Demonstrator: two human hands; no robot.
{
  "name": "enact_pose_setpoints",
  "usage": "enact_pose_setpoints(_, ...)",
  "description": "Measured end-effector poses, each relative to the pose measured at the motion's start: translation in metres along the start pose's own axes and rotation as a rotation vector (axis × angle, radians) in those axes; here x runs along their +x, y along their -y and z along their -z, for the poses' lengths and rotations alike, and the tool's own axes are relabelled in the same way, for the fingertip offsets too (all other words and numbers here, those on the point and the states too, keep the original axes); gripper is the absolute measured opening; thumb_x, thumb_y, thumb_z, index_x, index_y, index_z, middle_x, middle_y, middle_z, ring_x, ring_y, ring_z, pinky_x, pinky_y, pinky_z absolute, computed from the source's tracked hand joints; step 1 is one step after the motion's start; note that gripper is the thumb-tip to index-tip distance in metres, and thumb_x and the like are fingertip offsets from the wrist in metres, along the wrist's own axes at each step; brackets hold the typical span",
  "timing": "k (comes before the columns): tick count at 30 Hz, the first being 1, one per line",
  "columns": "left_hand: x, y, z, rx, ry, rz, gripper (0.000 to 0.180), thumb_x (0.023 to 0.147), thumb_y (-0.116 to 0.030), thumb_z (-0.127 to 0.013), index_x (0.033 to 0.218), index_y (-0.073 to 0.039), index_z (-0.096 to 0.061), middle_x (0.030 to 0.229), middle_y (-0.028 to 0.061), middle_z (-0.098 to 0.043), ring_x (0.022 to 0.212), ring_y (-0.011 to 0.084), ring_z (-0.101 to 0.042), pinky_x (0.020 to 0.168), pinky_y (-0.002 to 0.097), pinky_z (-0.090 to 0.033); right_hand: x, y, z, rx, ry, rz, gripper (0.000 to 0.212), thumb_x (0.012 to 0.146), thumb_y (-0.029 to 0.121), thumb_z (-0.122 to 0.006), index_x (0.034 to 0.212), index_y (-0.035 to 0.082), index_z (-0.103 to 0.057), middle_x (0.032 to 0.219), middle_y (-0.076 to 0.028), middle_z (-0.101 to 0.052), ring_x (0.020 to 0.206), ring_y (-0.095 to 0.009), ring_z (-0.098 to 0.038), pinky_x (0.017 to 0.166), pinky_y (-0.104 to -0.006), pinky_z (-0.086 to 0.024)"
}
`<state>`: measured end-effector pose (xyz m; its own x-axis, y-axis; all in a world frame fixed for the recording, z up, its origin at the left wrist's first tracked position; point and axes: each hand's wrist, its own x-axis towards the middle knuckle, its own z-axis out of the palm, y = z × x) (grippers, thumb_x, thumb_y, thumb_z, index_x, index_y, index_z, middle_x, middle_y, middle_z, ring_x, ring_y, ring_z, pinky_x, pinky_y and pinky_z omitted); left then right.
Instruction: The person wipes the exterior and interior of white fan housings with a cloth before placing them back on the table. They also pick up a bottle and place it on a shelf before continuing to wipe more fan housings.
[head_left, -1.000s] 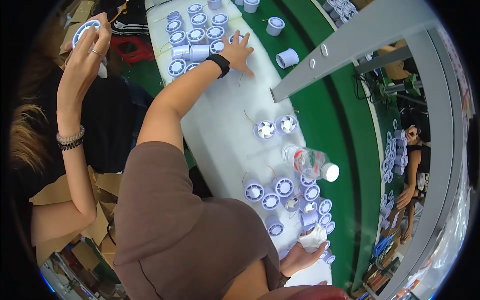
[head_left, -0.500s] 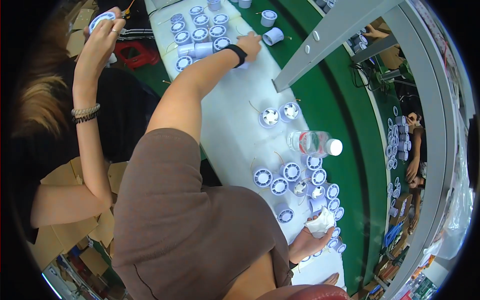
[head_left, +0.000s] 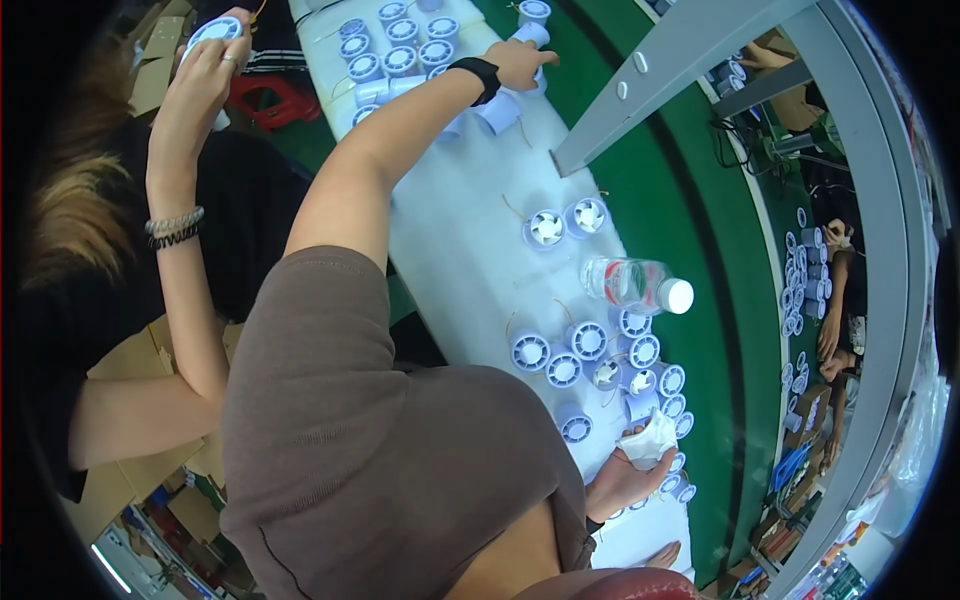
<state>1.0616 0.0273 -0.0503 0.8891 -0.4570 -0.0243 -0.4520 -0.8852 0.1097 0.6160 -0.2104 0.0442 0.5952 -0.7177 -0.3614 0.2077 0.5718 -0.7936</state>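
Note:
My left hand [head_left: 516,65], a black band at its wrist, reaches to the far edge of the white work surface [head_left: 470,260]. Its fingers are apart over a pale lavender fan housing [head_left: 530,36], which they partly hide. Just below that hand, another cylindrical housing [head_left: 498,114] lies on its side with a thin wire. At the lower right my right hand [head_left: 622,484] is closed on a crumpled white cloth [head_left: 650,440]. Beside it a group of housings [head_left: 588,340] with round spoked grilles crowds the edge; white fan blades show in some.
A clear bottle [head_left: 630,284] with a white cap lies near two bladed fans [head_left: 546,229]. A grey metal post [head_left: 640,80] rises at the edge, beside a green surface [head_left: 690,240]. To the left, a co-worker's hand [head_left: 205,75] holds a housing; more housings [head_left: 402,33] stand in rows.
My left hand has moved right, off a housing that now lies uncovered on the white surface, to one at the green edge. My right hand keeps the cloth in about the same place.

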Motion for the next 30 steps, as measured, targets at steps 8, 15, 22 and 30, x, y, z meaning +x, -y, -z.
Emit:
enact_pose_setpoints(8, 0.052, -0.01, -0.048, 0.214, -0.143, 0.111, 0.046, 0.069, -0.039, -0.056, 0.11, -0.019, -0.047, 0.099, 0.0145, -0.051, 0.088, 0.0318, -0.051, 0.068, 0.0378, -0.045, 0.004, -0.004, -0.017, 0.028, -0.258, 0.046, 0.027, 0.084, 0.022, -0.041, 0.098, 0.001, -0.05, 0.088, -0.011, -0.057, 0.074, -0.02, -0.054, 0.064, -0.0293, -0.041)
enact_pose_setpoints(15, -0.013, -0.013, -0.004, 0.199, 0.113, -0.068, 0.057, 0.064, -0.049, -0.058, 0.1, -0.006, -0.052, 0.088, 0.0143, -0.055, 0.081, 0.031, -0.054, 0.067, 0.0376, -0.045, 0.01, -0.001, 0.004, 0.073, -0.074, 0.0, 0.027, 0.084, 0.022, -0.041, 0.099, 0.002, -0.05, 0.091, -0.011, -0.057, 0.076, -0.02, -0.054, 0.066, -0.0305, -0.042)
enact_pose_setpoints(22, -0.001, -0.013, -0.018, 0.064, 0.267, -0.05, 0.052, 0.062, -0.044, -0.06, 0.099, -0.007, -0.055, 0.1, 0.0181, -0.052, 0.09, 0.0297, -0.052, 0.074, 0.0375, -0.044, -0.001, 0.001, 0.004, 0.136, -0.144, -0.01, 0.027, 0.084, 0.022, -0.041, 0.099, 0.002, -0.05, 0.092, -0.012, -0.057, 0.077, -0.02, -0.054, 0.065, -0.0306, -0.042)
enact_pose_setpoints(30, 0.04, -0.024, -0.061, -0.159, -0.256, 0.096, 0.056, 0.066, -0.027, -0.061, 0.115, -0.011, -0.04, 0.106, 0.0236, -0.044, 0.093, 0.0362, -0.049, 0.077, 0.039, -0.042, -0.024, 0.002, 0.025, 0.115, -0.134, 0.048, 0.028, 0.085, 0.024, -0.04, 0.1, 0.003, -0.049, 0.092, -0.011, -0.057, 0.078, -0.02, -0.054, 0.066, -0.0303, -0.043)
